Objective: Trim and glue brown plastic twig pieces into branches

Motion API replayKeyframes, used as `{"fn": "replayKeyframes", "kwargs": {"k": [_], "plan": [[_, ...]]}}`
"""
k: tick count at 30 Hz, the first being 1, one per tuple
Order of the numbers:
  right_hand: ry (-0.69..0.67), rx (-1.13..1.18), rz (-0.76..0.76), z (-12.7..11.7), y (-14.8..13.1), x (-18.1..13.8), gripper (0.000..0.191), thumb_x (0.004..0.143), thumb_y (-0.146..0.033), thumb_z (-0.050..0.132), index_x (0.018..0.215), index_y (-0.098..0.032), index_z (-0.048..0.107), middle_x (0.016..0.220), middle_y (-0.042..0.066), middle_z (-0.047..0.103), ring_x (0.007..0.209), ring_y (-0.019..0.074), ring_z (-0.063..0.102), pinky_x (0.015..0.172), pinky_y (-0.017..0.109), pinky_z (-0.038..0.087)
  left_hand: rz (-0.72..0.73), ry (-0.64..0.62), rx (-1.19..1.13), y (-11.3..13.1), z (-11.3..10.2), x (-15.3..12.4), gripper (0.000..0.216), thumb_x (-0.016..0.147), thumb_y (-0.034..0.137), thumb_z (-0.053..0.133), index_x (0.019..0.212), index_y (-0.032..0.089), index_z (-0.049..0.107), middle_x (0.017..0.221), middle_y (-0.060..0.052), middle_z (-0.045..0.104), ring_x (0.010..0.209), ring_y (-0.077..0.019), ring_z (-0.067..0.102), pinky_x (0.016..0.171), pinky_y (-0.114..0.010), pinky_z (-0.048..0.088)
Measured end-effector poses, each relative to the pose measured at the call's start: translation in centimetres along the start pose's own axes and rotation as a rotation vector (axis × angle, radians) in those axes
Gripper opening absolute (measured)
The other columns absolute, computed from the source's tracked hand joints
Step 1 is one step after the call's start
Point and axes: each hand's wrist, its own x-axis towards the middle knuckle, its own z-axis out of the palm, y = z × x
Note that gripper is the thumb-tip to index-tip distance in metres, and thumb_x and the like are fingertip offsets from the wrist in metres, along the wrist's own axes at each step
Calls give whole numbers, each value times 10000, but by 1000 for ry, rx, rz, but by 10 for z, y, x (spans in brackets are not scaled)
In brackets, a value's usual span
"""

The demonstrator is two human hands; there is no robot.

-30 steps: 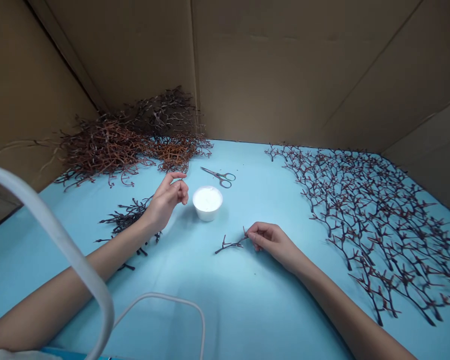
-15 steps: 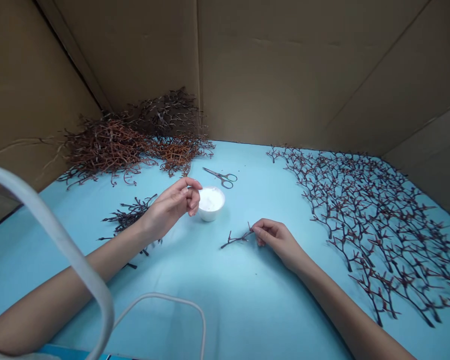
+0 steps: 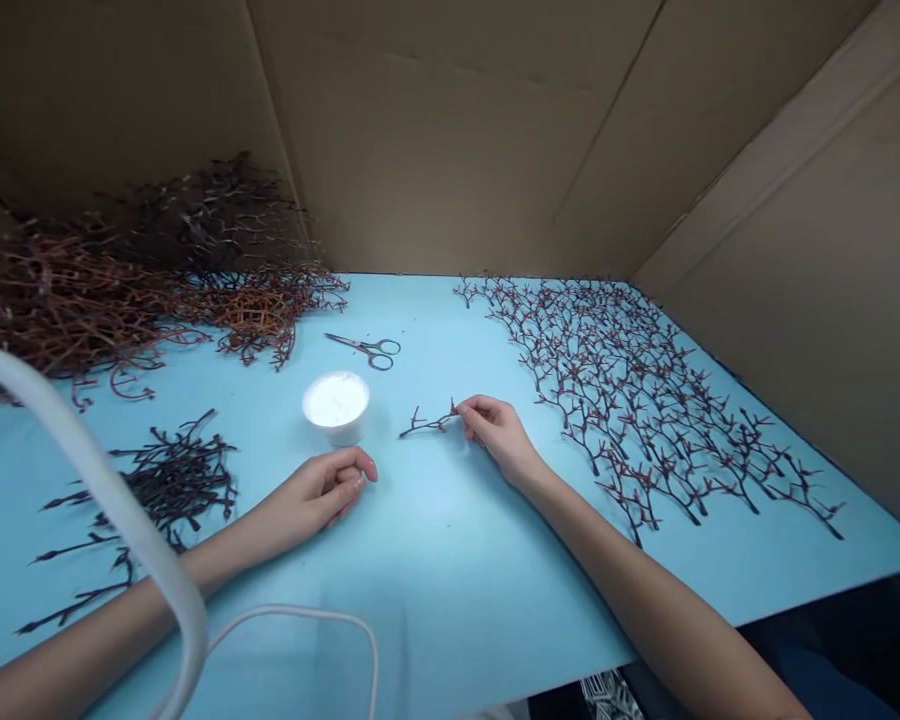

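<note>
Drawn back from the white cup (image 3: 339, 406), the left hand (image 3: 324, 492) now lies just on its near side, fingers loosely curled; whether they hold anything cannot be told. Right of the right hand's (image 3: 499, 436) grip spread many branched twigs (image 3: 631, 402); far left lies a dark bundle (image 3: 182, 480); nearer left, the cup; beyond, scissors (image 3: 367, 348). That grip, narrow, pinches one twig (image 3: 436, 425), pointing left.

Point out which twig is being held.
The lone twig pinched in the right hand, to the right of the white cup. No hand holds the heaped twigs at left or the spread-out twigs at right.
</note>
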Motion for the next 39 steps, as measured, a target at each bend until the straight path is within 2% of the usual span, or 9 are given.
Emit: {"fn": "replayKeyframes", "kwargs": {"k": [4,15,21,27,30,33,36,39], "plan": [[21,-78,-19,0,1,2,227,679,-359,446,642,-144,510,464,-49,397,430,76,362,440,208,287,-17,0,95,-7,-1,3,206,753,336,362,790,153,451,459,78,339,404,-66,303,410,-187,254],[116,-356,-114,-2,-1,0,209,693,-298,454,594,-145,554,469,-34,413,481,94,359,501,219,269,13,18,299,-7,3,1,210,773,315,317,791,158,456,513,56,340,474,-94,353,452,-199,294],[135,-374,-131,-4,-1,2,244,707,-321,434,626,-139,573,479,-25,441,485,102,398,505,219,292,80,17,500,-3,5,0,226,788,294,299,793,160,480,520,45,373,493,-105,365,472,-201,284],[252,-315,-176,-10,-2,5,305,736,-350,366,745,-130,577,490,-30,401,479,103,374,480,221,303,133,30,523,-10,3,0,254,797,265,260,816,155,488,507,46,386,467,-101,372,463,-191,303],[302,-269,-220,-9,-6,5,278,721,-327,394,828,-130,559,555,-26,391,500,99,372,479,216,326,191,99,557,-6,2,0,259,794,274,280,775,160,511,476,52,364,437,-94,346,439,-186,285],[332,-194,-310,-5,-11,1,230,663,-262,462,846,-155,552,624,-17,414,527,97,401,500,217,363,266,218,593,4,-4,-8,254,792,270,299,782,162,529,500,38,440,447,-92,385,455,-184,307],[345,-160,-373,0,-17,-5,173,654,-242,483,790,-176,566,596,-19,437,514,101,414,493,229,373,313,417,632,10,-20,-25,234,785,257,328,869,167,527,604,13,530,501,-95,452,496,-183,343],[348,-178,-428,4,-20,-11,122,644,-279,535,705,-181,575,551,-19,463,500,107,422,491,243,373,258,679,694,5,-49,-46,239,775,252,350,909,168,530,529,35,480,431,-86,400,465,-186,324]]}}
